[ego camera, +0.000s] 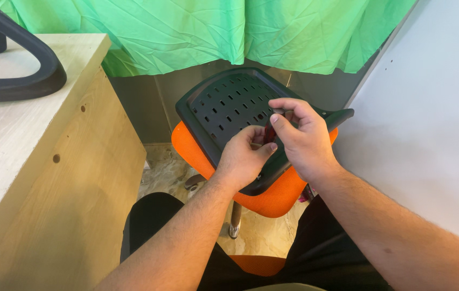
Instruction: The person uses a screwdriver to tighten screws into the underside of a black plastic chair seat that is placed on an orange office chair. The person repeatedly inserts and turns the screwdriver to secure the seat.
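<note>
1. The office chair seat (224, 105) sits at the middle of the view, tipped up on edge so its black perforated plastic underside faces the person, with the orange mesh cushion (272, 199) showing at its 6 o'clock. It looks bulky and moderately heavy; the plastic shell seems stiff and not fragile, while the mesh is soft and gives. The rigid rim looks like the safest place to hold it.
2. The wooden desk (35, 178) stands at 9 o'clock of the seat, carrying a black curved armrest (30, 64); this looks light, stiff and easy to take by its loop.
3. The right hand (302, 137) lies over the shell's 4 o'clock edge, its fingers (288, 108) closed on a small dark red tool handle (268, 131).
4. The left hand (243, 159) rests at 7 o'clock of the right, its fingers curled and pinching at the same handle; whether they grip it or only steady it I cannot tell.
5. The tool handle is small, hard and probably smooth, so a firm pinch suits it.
</note>
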